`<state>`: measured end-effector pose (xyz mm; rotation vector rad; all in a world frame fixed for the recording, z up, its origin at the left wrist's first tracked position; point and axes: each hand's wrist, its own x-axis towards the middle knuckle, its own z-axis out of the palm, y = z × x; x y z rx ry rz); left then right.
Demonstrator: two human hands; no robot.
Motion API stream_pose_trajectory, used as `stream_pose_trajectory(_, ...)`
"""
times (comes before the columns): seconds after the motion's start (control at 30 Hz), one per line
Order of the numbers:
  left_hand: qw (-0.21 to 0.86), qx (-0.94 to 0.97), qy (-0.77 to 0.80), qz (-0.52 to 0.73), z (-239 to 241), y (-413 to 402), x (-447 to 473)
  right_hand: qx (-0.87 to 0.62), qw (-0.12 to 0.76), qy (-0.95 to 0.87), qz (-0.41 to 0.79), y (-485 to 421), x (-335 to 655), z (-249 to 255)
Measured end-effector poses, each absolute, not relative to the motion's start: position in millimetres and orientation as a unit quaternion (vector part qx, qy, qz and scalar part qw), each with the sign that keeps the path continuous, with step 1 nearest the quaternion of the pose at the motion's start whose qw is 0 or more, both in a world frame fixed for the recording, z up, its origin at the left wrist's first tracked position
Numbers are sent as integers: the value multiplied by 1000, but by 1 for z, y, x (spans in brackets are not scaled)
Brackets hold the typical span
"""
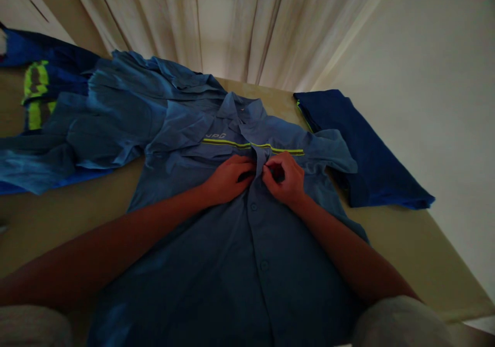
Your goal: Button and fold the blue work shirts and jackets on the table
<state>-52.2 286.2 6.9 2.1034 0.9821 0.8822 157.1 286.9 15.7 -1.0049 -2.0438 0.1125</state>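
A blue work shirt (201, 264) with a yellow-and-dark chest stripe lies spread face up, its collar away from me. Both hands are at its front placket, just below the stripe. My left hand (234, 179) is bent over the placket's left side, its fingertips at the cloth. My right hand (284, 178) pinches the raised placket edge (261, 159) between thumb and finger. Lower down, two buttons show on the placket, one of them a lower button (264, 265). Whatever lies between the fingertips is hidden.
The shirt rests on a tan table (421, 264). Right of it lies a folded dark blue garment (359, 141). More crumpled blue clothing (116, 104) and a dark blue piece with yellow bands (36, 94) lie at the left. Beige curtains (154, 17) hang behind; a pale wall (436, 79) stands right.
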Motion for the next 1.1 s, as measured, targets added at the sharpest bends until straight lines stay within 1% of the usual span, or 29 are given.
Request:
stream_pose_trajectory(0.07,264,833,381,303,4,287,-52,-385,424,-819,35,286,161,26)
stream_pose_trajectory(0.13,213,852,387,280,1,288,-53,-393,407,-824,35,281,164,42)
stream_pose_trajectory(0.2,174,868,377,272,-1,289,-55,-409,345,-842,61,268,166,57)
stream_pose_trajectory(0.27,145,883,357,268,0,288,-57,-409,244,-874,96,249,164,64)
stream_pose_trajectory(0.37,120,895,336,270,4,282,-59,-402,108,-905,88,219,159,55)
stream_pose_trajectory(0.43,112,894,330,281,9,277,-60,-420,69,-904,48,205,153,43)
stream_pose_trajectory(0.5,116,890,328,294,13,272,-58,-444,57,-894,15,199,146,34)
stream_pose_trajectory(0.6,157,872,352,303,20,262,-48,-478,55,-876,-10,196,137,30)
stream_pose_trajectory(0.67,201,837,405,308,24,255,-36,-506,62,-860,-12,194,134,31)
stream_pose_trajectory(0.77,250,759,486,354,28,242,-20,-538,104,-836,0,190,135,30)
stream_pose_trajectory(0.87,260,685,526,431,25,229,-14,-536,168,-827,26,190,142,25)
stream_pose_trajectory(0.93,273,672,530,440,20,223,-16,-529,206,-822,49,195,148,21)
stream_pose_trajectory(1.1,316,707,480,413,10,223,-29,-500,273,-816,98,208,156,16)
